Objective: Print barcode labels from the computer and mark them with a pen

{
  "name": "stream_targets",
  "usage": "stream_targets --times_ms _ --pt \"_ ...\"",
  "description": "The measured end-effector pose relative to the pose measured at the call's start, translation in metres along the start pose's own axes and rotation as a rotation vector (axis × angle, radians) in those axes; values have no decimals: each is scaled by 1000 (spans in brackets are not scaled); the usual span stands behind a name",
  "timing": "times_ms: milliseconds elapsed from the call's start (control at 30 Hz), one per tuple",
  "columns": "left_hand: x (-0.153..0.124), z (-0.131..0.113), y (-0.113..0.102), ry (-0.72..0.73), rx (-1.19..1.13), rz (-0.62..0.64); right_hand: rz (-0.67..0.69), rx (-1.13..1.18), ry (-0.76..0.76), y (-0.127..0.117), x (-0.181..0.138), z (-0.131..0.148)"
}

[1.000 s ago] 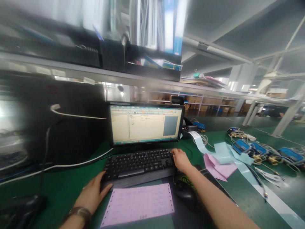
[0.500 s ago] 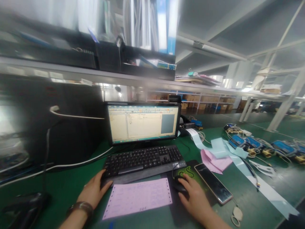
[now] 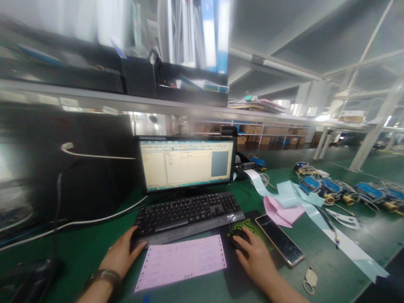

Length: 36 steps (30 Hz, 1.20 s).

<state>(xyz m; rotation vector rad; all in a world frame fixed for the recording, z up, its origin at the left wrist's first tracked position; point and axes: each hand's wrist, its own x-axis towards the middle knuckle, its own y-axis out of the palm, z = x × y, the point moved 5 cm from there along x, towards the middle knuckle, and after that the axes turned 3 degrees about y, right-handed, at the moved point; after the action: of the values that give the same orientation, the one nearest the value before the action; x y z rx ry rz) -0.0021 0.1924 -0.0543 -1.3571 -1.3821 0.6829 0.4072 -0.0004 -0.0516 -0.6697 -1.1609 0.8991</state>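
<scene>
My right hand (image 3: 255,257) lies over a black mouse (image 3: 237,239) on a dark mouse pad (image 3: 249,223), fingers curved around it. My left hand (image 3: 121,253), with a watch on the wrist, rests at the front left corner of the black keyboard (image 3: 187,213), fingers flat and together. A pink perforated form (image 3: 181,263) lies between both hands, in front of the keyboard. Behind the keyboard a monitor (image 3: 186,163) shows a program window.
A phone (image 3: 279,245) lies right of the mouse pad on the green table (image 3: 318,261). Pale blue label strip (image 3: 315,214) and pink paper (image 3: 279,210) trail rightwards. Blue meters with brass fittings (image 3: 344,191) sit far right. A black box (image 3: 66,164) and white cable stand left; a shelf runs overhead.
One second ago my right hand was on the keyboard's right keys; it came down onto the mouse and has stayed there. My left hand kept its place. The view shifted slightly.
</scene>
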Motion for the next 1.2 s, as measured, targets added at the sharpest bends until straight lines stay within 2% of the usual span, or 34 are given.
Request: stream_targets --times_ms 1200 --pt "-1 7 6 -9 -17 -11 -6 5 -93 3 -1 1"
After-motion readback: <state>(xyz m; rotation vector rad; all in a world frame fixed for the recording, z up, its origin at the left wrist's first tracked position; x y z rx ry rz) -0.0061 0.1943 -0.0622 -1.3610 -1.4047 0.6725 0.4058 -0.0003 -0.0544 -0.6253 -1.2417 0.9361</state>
